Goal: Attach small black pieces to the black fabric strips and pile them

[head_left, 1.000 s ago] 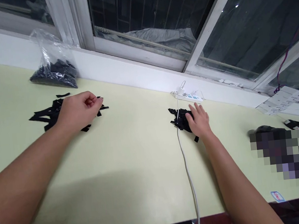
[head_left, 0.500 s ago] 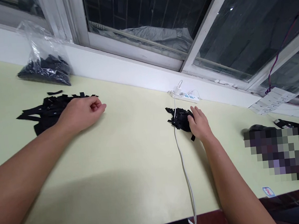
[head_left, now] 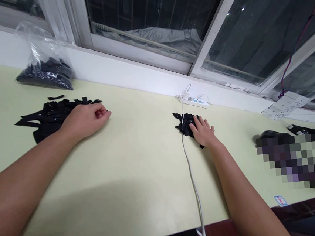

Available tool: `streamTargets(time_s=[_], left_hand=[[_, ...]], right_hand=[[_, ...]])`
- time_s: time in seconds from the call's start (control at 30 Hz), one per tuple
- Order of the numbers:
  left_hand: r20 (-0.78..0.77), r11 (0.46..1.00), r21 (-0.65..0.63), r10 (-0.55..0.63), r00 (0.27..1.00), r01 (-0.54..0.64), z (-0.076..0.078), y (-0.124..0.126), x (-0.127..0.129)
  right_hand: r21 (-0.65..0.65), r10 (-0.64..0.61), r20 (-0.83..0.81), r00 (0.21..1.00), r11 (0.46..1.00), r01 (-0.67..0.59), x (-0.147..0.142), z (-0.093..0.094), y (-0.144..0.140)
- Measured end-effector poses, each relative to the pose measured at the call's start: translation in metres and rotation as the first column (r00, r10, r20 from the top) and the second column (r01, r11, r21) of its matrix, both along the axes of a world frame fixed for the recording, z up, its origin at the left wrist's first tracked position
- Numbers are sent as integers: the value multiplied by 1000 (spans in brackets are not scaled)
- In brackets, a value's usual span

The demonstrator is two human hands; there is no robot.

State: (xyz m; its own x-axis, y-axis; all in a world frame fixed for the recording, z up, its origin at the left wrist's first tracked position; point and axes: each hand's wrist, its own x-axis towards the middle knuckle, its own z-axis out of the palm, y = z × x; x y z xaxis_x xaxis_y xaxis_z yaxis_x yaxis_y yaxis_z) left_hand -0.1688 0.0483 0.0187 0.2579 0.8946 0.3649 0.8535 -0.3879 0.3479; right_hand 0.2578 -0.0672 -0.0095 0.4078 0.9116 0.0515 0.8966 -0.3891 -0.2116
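Dark windows (head_left: 147,15) stand behind the far edge of the pale yellow table (head_left: 139,164). Toward that edge, on the left, the left hand (head_left: 86,119) has its fingers curled in at a larger heap of black strips (head_left: 48,115); whether it pinches one, I cannot tell. The right hand (head_left: 202,130), fingers loosely spread, covers part of a smaller heap (head_left: 186,124). Along the far edge, a clear plastic bag (head_left: 39,44) holds dark pieces (head_left: 47,71).

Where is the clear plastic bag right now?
In the head view, the clear plastic bag sits at upper left on the table, near the white ledge, just beyond the larger pile of black strips by the left hand.
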Motion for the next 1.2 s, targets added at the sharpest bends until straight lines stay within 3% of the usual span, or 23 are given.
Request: streamTargets(time_s=[0.1, 0.23, 0.33, 0.47, 0.6, 0.8, 1.03, 1.2], left_hand=[[-5, 1000, -12, -9, 1000, 9, -1, 2, 0], [-31, 1000, -3, 6, 999, -6, -1, 3, -1], [-44, 1000, 6, 9, 999, -8, -1, 4, -2], [-41, 1000, 3, 18, 999, -18, -3, 6, -4], [-47, 1000, -6, 12, 999, -12, -3, 6, -3], [-61, 1000, -1, 15, 998, -15, -1, 6, -4], [-59, 1000, -3, 0, 998, 0, 0, 3, -2], [-42, 1000, -13, -3, 999, 2, -1, 5, -1]], right_hand=[[-28, -20, -11, 1000, 999, 19, -1, -2, 0], [77, -5, -19, 1000, 997, 6, -2, 0, -1], [78, 53, -25, 998, 996, -50, -1, -1, 2], [186, 35, -33, 999, 982, -28, 4, -4, 4], [74, 40, 34, 999, 996, -42, 2, -4, 0], [-63, -26, 81, 996, 998, 31, -4, 2, -7], [-81, -45, 16, 999, 996, 46, -8, 3, -6], [33, -4, 8, 1000, 999, 4, -4, -4, -2]])
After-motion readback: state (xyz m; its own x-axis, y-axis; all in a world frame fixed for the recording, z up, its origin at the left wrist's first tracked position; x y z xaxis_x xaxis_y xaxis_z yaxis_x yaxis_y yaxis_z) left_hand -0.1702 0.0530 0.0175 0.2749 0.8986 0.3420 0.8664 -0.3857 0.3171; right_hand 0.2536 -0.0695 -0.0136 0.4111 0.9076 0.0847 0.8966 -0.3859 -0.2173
